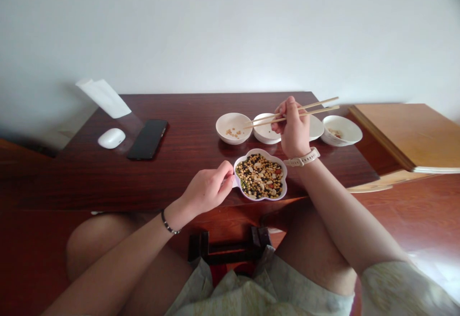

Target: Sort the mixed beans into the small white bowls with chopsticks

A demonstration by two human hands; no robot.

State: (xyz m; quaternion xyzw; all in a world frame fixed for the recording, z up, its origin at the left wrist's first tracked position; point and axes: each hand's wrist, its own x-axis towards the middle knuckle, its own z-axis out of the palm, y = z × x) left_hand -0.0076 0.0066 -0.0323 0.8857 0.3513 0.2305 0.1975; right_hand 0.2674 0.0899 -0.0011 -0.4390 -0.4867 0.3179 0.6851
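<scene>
My right hand [293, 126] grips a pair of wooden chopsticks [319, 110], whose tips reach over the right rim of the leftmost white bowl [223, 136]. Several yellow beans [233, 133] lie in that bowl. With closed fingers my left hand [210, 186] holds the short handle of a flower-shaped dish [285, 185] at the table's front edge. Mixed black, yellow and green beans with peanuts [259, 176] fill the dish. A second white bowl [266, 135] and a third bowl [316, 128] are partly hidden by my right hand. The rightmost bowl [350, 131] contains a few reddish-brown pieces.
Toward the left of the dark wooden table [187, 162] lie a black phone [148, 139], a white rounded case [111, 138] and a white upright object [106, 98]. A lighter wooden board or tabletop [413, 131] stands at the right. The wall borders the table's back.
</scene>
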